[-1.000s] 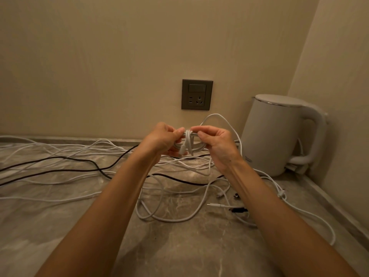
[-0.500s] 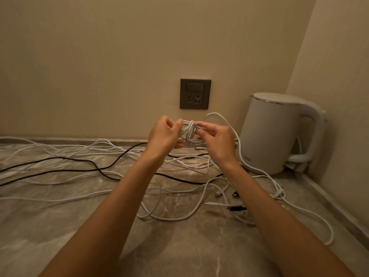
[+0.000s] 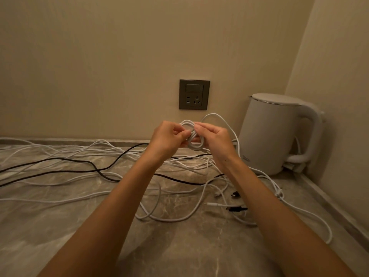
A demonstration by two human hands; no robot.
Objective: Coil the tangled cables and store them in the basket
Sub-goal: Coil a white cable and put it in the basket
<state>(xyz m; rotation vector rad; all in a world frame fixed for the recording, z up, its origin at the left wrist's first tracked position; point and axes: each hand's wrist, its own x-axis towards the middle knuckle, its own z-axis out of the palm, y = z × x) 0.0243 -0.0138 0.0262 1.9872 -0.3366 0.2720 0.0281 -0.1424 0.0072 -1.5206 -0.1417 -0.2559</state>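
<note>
The white coil (image 3: 196, 146) sits slightly higher in the middle of the frame than a second ago, nearer the lower edge of the wall socket (image 3: 194, 94). The left hand (image 3: 166, 137) and right hand (image 3: 214, 139) have drawn closer together. Their fingertips (image 3: 196, 127) now almost meet over the coil's middle, where a gap showed the wrapped turns before. The short white end that hung under the left thumb is out of sight. More of the coil's rounded lower loop shows beneath the right hand.
</note>
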